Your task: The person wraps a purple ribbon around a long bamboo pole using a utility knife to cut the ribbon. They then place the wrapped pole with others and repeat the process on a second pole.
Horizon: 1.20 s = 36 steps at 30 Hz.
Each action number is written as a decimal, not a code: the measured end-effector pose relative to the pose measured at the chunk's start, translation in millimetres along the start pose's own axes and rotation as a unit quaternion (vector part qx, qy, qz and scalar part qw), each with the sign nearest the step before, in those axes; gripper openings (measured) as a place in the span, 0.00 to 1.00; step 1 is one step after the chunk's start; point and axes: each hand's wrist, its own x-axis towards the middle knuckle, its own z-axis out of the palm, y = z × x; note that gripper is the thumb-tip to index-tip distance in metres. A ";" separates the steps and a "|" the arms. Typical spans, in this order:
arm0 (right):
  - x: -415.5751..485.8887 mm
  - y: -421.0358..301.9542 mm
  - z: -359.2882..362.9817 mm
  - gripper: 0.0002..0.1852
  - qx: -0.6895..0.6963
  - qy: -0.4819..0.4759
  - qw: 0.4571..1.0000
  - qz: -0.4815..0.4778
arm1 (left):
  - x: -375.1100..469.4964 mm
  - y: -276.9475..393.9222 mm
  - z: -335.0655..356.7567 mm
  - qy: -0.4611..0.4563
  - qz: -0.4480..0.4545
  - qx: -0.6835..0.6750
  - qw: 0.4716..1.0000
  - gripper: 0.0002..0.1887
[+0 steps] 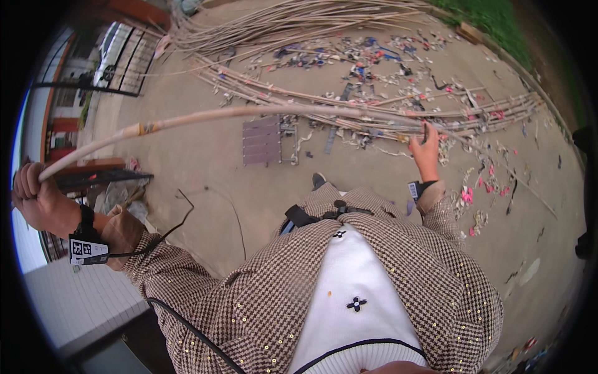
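A long bamboo pole [261, 111] bends in an arc across the view, its far end sloping down to the right toward the concrete. At the far left, my left hand [39, 198] is raised and closed around the thick end of this pole. A yellowish band [141, 129] shows on the pole not far from that hand. My right hand [426, 147] is at the pole farther right, fingertips against or very near it. Between its thumb and fingers is a small dark object [424, 133], too small to identify.
A bundle of bamboo poles [289, 99] lies behind the held pole, among scattered cloth scraps [364, 70]. A larger pole pile [280, 23] lies farther off. A low slatted stool [260, 141] stands before me. A metal gate [133, 61] and a car [110, 56] are at left.
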 end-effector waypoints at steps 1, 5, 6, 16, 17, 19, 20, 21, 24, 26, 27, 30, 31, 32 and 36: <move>-5.4 2.8 -0.2 0.17 -0.025 0.029 0.998 -0.053 | 1.2 4.5 -13.7 0.013 -0.011 0.036 0.999 0.21; -28.8 6.3 18.3 0.15 -0.015 -0.146 0.988 -0.047 | 16.5 -1.9 -59.0 -0.101 -0.229 -0.532 0.809 0.24; -37.9 2.4 24.2 0.14 -0.065 -0.187 0.980 -0.035 | 13.6 -9.2 -75.9 -0.118 -0.239 -0.545 0.795 0.24; 15.9 -164.5 49.9 0.15 -0.017 -0.265 0.953 -0.143 | -189.9 -140.4 -9.2 -0.121 -0.382 -0.264 0.877 0.26; 30.8 -197.5 53.0 0.13 -0.043 -0.277 0.945 -0.168 | -232.3 -150.3 22.2 -0.234 -0.421 -0.201 0.853 0.30; 48.5 -269.0 58.7 0.14 0.024 -0.318 0.926 -0.200 | -312.6 -163.2 82.4 -0.428 -0.467 -0.129 0.763 0.40; 53.2 -305.5 62.6 0.14 0.051 -0.320 0.919 -0.224 | -346.3 -163.4 107.8 -0.498 -0.410 -0.168 0.745 0.44; 54.7 -338.8 65.7 0.14 0.075 -0.343 0.904 -0.243 | -375.9 -164.1 138.9 -0.523 -0.377 -0.179 0.743 0.40; 44.7 -417.6 76.5 0.15 0.117 -0.398 0.861 -0.293 | -414.9 -175.2 180.7 -0.636 -0.085 -0.209 0.738 0.31; 38.4 -443.2 75.3 0.14 0.108 -0.407 0.854 -0.307 | -424.1 -174.8 184.8 -0.672 -0.168 -0.236 0.682 0.25; 36.9 -450.4 73.0 0.14 0.105 -0.417 0.851 -0.300 | -424.7 -173.9 184.0 -0.674 -0.229 -0.247 0.657 0.23; 38.7 -461.6 63.2 0.17 0.119 -0.427 0.851 -0.283 | -420.5 -166.4 184.2 -0.642 -0.352 -0.276 0.623 0.19; 42.3 -457.9 57.1 0.19 0.121 -0.369 0.874 -0.290 | -416.8 -164.0 187.0 -0.621 -0.380 -0.284 0.624 0.19; 48.4 -448.8 48.2 0.21 0.113 -0.306 0.899 -0.292 | -409.3 -162.7 191.3 -0.593 -0.406 -0.292 0.631 0.19; 70.0 -330.3 -9.6 0.27 0.158 -0.263 0.949 -0.075 | -355.2 -165.3 189.5 -0.409 -0.523 -0.252 0.704 0.27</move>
